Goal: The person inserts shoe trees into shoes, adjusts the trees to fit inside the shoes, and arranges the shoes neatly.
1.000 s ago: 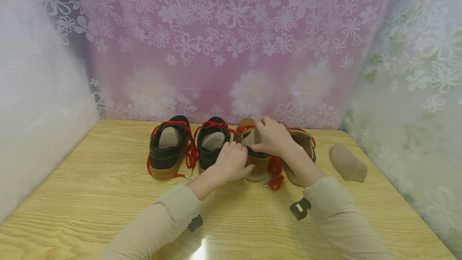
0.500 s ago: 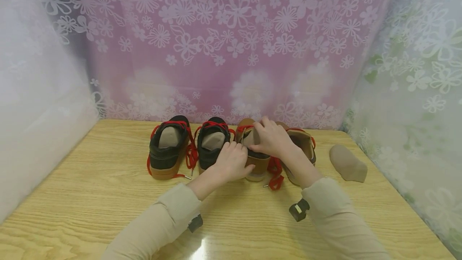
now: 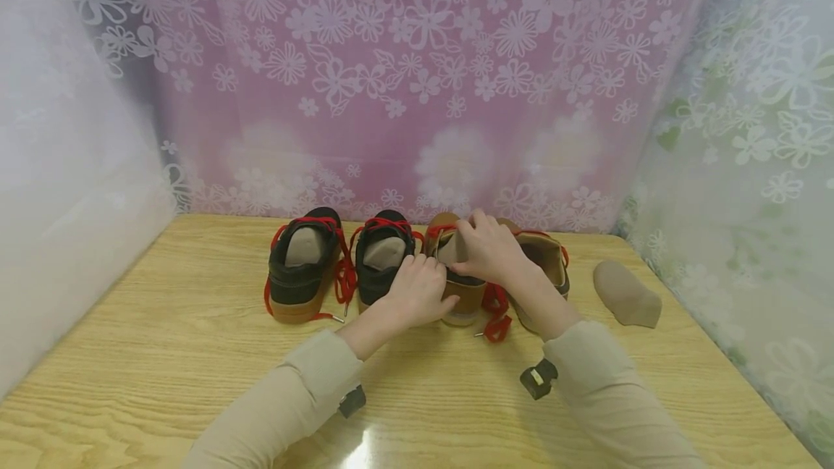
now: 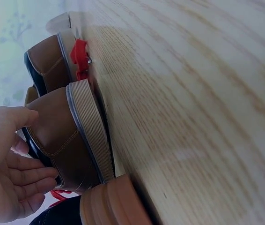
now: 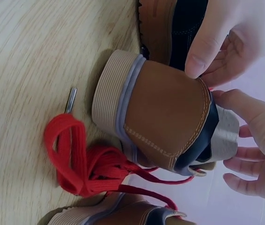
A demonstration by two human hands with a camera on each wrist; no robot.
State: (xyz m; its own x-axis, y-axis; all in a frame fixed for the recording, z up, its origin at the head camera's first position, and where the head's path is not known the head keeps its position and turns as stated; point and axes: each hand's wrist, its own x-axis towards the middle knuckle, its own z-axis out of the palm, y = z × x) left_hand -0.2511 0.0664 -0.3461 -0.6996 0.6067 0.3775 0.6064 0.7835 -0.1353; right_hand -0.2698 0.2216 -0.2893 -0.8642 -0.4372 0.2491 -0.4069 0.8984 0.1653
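Note:
My left hand holds the rim of a brown shoe, thumb on the heel's top edge and fingers along the left side. Inside that shoe's opening sits a beige moulded shoe insert. My right hand grips this insert from above, its thumb on one side and fingers on the other; the lower part is hidden in the shoe. A second brown shoe stands to the right, partly behind my right wrist. Red laces lie bundled between the two brown shoes.
Two black shoes with red laces, the outer one and the inner one, stand on the left with beige inserts inside. A loose beige insert lies right on the wooden table. Patterned curtains enclose the back and sides.
Almost nothing differs. Both hands stay at the brown shoe, with only a very slight shift of the right wrist to the left.

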